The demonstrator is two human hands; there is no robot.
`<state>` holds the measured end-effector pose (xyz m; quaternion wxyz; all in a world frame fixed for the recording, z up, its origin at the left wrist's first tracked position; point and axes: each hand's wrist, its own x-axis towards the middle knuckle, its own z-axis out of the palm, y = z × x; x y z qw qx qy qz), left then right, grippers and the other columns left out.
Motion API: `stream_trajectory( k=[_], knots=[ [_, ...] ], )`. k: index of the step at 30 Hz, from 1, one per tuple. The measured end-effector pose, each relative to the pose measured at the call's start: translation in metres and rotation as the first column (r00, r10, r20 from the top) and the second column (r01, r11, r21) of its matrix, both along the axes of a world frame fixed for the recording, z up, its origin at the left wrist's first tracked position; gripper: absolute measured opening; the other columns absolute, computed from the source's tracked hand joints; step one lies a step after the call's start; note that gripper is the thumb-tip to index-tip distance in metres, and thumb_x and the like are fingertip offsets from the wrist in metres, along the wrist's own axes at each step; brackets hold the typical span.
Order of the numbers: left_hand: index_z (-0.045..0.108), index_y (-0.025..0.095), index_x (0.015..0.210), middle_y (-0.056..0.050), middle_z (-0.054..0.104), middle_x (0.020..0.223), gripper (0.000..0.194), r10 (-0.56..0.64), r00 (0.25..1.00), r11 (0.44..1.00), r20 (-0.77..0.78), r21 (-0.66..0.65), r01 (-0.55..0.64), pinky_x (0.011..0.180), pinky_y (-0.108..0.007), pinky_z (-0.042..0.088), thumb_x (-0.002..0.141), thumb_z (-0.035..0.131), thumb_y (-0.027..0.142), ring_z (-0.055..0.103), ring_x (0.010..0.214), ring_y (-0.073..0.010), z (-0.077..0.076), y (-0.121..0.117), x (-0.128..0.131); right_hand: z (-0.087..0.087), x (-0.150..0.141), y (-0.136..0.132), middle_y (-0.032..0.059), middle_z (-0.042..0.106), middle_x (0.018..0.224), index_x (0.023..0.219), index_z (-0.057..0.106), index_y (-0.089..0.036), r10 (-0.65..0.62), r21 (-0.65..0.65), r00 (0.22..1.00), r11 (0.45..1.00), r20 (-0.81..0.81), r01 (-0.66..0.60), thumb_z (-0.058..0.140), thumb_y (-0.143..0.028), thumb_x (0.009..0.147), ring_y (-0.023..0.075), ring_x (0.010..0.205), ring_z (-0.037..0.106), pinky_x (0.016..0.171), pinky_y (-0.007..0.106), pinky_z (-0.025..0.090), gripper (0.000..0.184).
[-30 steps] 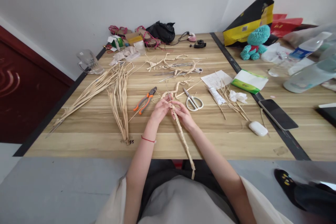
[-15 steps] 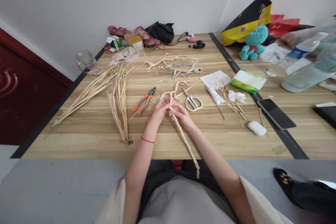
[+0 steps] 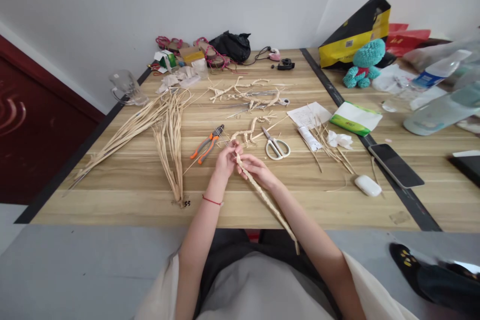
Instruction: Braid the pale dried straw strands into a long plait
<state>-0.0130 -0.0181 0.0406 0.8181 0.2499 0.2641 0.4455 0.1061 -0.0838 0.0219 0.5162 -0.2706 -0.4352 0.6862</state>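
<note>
Pale straw, wrapped in knobbly turns: holds a long thin rod (image 3: pixel 267 201) by its upper end, over the table (image 3: pixel 131 195). Slants from there down toward the body and to the right, passes beyond the front edge of the table and ends close to the right forearm; cannot tell from this view about touching there.

Pinches the top of the rod with left hand (image 3: pixel 225 161), fingertips brought together on it. Supports it just below with right hand (image 3: pixel 259 170), thumb and fingers closed around the straw; cannot tell the exact place of each fingertip, because partly hidden. Wears a red string (image 3: pixel 212 200) on left wrist.

Shows just beyond the hands a bent straw piece (image 3: pixel 256 126), lying on the wood, and farther back some more twisted straw pieces (image 3: pixel 240 85). Has to the left of the hands orange-and-grey pliers (image 3: pixel 207 145), with tips directed away, and to the right scissors (image 3: pixel 276 147) with white handles.

Displays farther left a loose straw bundle (image 3: pixel 173 135), with a glass mug (image 3: pixel 127 89) near its far end. Includes on the right side a written paper (image 3: pixel 307 114), a white tube (image 3: pixel 309 138), a white case (image 3: pixel 368 185) and a dark phone (image 3: pixel 396 165).
</note>
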Motion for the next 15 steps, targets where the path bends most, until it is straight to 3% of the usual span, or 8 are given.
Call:
stream_trajectory(
  k=[8, 12, 15],
  knots=[
    [0.051, 0.016, 0.074, 0.003, 0.043, 0.06, 0.012, -0.057, 0.998, 0.998, 0.036, 0.025, 0.057, 0.039, -0.017, 0.039, 0.071, 0.061, 0.021, 0.04, 0.043, -0.0041, -0.003, 0.0, 0.002, 0.005, 0.003, 0.002, 0.0007, 0.057, 0.072, 0.102, 0.055, -0.021, -0.087, -0.051, 0.996, 0.995, -0.036, 0.085, 0.062, -0.034, 0.074, 0.0106, 0.056, 0.048, 0.053, 0.024, 0.038, 0.031],
    [0.057, 0.016, 0.09, -0.001, 0.056, 0.071, 0.021, -0.044, 0.997, 0.978, -0.063, 0.199, 0.056, 0.047, -0.022, 0.044, 0.073, 0.062, 0.026, 0.051, 0.051, -0.0082, -0.012, 0.005, 0.006, 0.003, 0.005, 0.006, 0.001, 0.059, 0.074, 0.105, 0.056, -0.022, -0.235, -0.104, 0.972, 0.967, -0.01, 0.232, 0.065, -0.035, 0.071, 0.0115, 0.058, 0.05, 0.052, 0.025, 0.039, 0.037],
    [0.057, 0.017, 0.106, -0.007, 0.061, 0.098, 0.035, 0.111, 0.97, 0.933, -0.218, 0.359, -0.026, 0.063, -0.026, 0.048, 0.073, 0.062, 0.027, 0.058, 0.068, -0.0113, -0.019, 0.008, 0.006, -0.004, 0.007, 0.011, -0.0006, 0.06, 0.072, 0.106, 0.057, -0.023, -0.341, -0.105, 0.94, 0.934, 0.015, 0.341, 0.065, -0.036, 0.07, 0.0106, 0.055, 0.049, 0.052, 0.024, 0.039, 0.039]
  ],
)
